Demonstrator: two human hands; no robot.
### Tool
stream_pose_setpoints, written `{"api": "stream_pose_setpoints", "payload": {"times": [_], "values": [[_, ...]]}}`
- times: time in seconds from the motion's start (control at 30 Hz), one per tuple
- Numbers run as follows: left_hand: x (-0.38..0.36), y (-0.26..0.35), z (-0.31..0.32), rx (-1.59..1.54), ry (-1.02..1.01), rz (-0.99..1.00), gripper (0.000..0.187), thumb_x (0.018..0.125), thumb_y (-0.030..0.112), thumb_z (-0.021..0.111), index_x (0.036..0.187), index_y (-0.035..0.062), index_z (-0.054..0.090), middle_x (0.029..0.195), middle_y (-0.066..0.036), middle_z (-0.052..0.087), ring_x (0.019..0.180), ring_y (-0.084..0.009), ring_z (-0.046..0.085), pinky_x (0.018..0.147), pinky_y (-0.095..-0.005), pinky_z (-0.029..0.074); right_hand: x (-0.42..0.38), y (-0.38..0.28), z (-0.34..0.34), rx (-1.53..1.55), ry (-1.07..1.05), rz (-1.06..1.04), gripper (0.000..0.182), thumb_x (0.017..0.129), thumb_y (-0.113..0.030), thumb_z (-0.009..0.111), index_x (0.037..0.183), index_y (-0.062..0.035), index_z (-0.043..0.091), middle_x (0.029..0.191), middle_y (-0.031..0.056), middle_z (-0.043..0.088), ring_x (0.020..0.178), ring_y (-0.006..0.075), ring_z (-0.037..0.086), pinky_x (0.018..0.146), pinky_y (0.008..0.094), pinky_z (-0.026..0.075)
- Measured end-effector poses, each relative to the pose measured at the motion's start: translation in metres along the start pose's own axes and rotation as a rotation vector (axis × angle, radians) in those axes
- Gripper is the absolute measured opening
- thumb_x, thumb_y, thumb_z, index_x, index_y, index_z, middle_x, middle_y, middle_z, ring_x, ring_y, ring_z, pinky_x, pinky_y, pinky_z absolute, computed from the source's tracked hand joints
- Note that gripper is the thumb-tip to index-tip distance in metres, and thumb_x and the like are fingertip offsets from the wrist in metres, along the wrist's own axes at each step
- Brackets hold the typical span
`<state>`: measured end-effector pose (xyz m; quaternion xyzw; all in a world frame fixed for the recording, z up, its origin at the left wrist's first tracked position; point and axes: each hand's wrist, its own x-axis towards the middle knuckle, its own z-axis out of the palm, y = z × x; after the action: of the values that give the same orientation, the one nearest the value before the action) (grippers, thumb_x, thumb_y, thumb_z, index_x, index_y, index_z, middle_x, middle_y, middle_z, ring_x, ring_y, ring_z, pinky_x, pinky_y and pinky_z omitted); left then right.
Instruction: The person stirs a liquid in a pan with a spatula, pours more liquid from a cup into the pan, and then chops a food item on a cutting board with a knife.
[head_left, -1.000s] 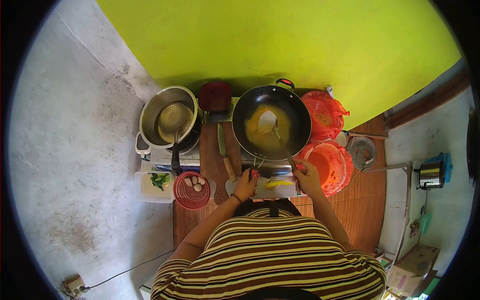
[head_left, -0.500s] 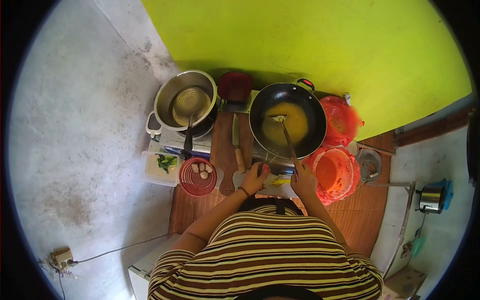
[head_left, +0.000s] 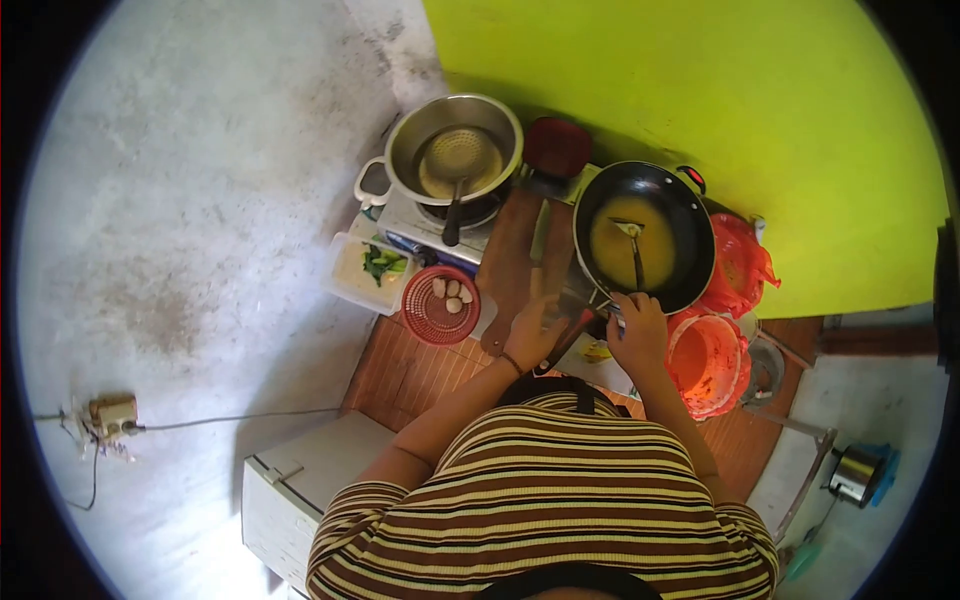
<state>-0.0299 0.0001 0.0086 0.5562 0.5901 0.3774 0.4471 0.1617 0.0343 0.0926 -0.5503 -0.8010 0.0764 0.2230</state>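
Note:
A black wok (head_left: 700,240) holds yellowish liquid (head_left: 655,225). The metal spatula (head_left: 637,250) rests in the liquid, and my right hand (head_left: 638,328) is closed round its handle at the wok's near rim. Between my hands, the wok's red and black handle (head_left: 570,340) shows uncovered. My left hand (head_left: 533,332) is left of that handle, over the lower part of the wooden cutting board (head_left: 508,250); its fingers look extended, slightly blurred, by the knife's wooden handle. The knife (head_left: 541,232) lies on the board, blade pointing away.
At the left, a steel pot (head_left: 400,150) on a stove holds a perforated ladle (head_left: 458,155). Nearer are a red basket (head_left: 420,325) with several pale pieces and a container (head_left: 345,270) with greens. Red plastic-lined containers (head_left: 735,365) stand right of the wok.
The view has turned, so the cookware appears farther right. My left hand has come off the wok's handle and moved to the knife's handle. My right hand still holds the spatula.

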Motion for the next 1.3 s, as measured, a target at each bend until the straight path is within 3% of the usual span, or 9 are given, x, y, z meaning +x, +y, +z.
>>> {"api": "stream_pose_setpoints", "payload": {"times": [0.13,0.23,0.33,0.47,0.73,1.03,1.3], "values": [[-0.009,-0.025,-0.017,-0.086,0.212,0.078,0.044,0.083,0.01,0.062,0.123,0.003,0.046,0.106,-0.012,0.057,0.091,-0.0212,0.061,0.074,-0.0293,0.051,0.028,-0.038,0.011,0.15,-0.083,-0.185,0.03,0.07,-0.007,0.061,0.1,-0.0047,0.062,0.088,0.0113,0.054,0.083,0.0291,0.052,0.071,0.0389,0.043],[-0.022,-0.037,-0.037,0.053,0.341,0.072,0.039,0.084,0.008,0.061,0.12,0.0022,0.049,0.106,-0.012,0.058,0.091,-0.0207,0.062,0.075,-0.0292,0.051,0.037,-0.064,0.033,0.202,-0.161,-0.327,0.027,0.069,-0.01,0.062,0.096,-0.0083,0.062,0.086,0.0097,0.054,0.082,0.0279,0.052,0.068,0.0396,0.042],[-0.038,-0.027,-0.056,-0.009,0.411,-0.121,0.036,0.083,0.006,0.06,0.118,0.0015,0.051,0.105,-0.012,0.059,0.091,-0.019,0.061,0.075,-0.0286,0.051,0.039,-0.093,0.049,0.179,-0.295,-0.447,0.027,0.069,-0.012,0.063,0.096,-0.0091,0.062,0.085,0.0094,0.054,0.083,0.0276,0.052,0.069,0.0399,0.042],[-0.056,-0.048,-0.069,-0.095,0.46,-0.111,0.035,0.083,0.005,0.059,0.118,0.0012,0.051,0.104,-0.012,0.06,0.088,-0.0177,0.062,0.072,-0.0277,0.051,0.036,-0.116,0.069,0.162,-0.408,-0.574,0.027,0.07,-0.014,0.061,0.096,-0.0081,0.06,0.083,0.0115,0.053,0.081,0.0293,0.053,0.068,0.042,0.042],[-0.056,-0.063,-0.077,-0.105,0.389,-0.111,0.035,0.084,0.004,0.058,0.118,0.001,0.05,0.102,-0.01,0.06,0.076,-0.0145,0.063,0.065,-0.0252,0.051,0.03,-0.126,0.078,0.14,-0.42,-0.553,0.026,0.071,-0.014,0.061,0.097,-0.0091,0.059,0.082,0.0098,0.054,0.081,0.028,0.054,0.071,0.0424,0.041],[-0.053,-0.013,-0.074,0.031,0.202,0.055,0.037,0.084,0.003,0.058,0.12,0.0007,0.049,0.102,-0.011,0.06,0.089,-0.0156,0.063,0.073,-0.0272,0.051,0.006,-0.117,0.055,0.014,-0.373,-0.397,0.025,0.07,-0.013,0.061,0.095,-0.0084,0.061,0.087,0.0073,0.057,0.091,0.0256,0.054,0.075,0.0403,0.038],[-0.074,0.025,-0.047,-0.106,0.163,0.115,0.04,0.081,-0.001,0.058,0.12,0.0011,0.051,0.101,-0.01,0.06,0.073,-0.0147,0.058,0.067,-0.0273,0.047,-0.017,-0.1,0.022,0.052,-0.297,-0.366,0.028,0.073,-0.011,0.06,0.101,-0.0083,0.058,0.094,0.008,0.058,0.093,0.0248,0.053,0.079,0.0401,0.037]]}}
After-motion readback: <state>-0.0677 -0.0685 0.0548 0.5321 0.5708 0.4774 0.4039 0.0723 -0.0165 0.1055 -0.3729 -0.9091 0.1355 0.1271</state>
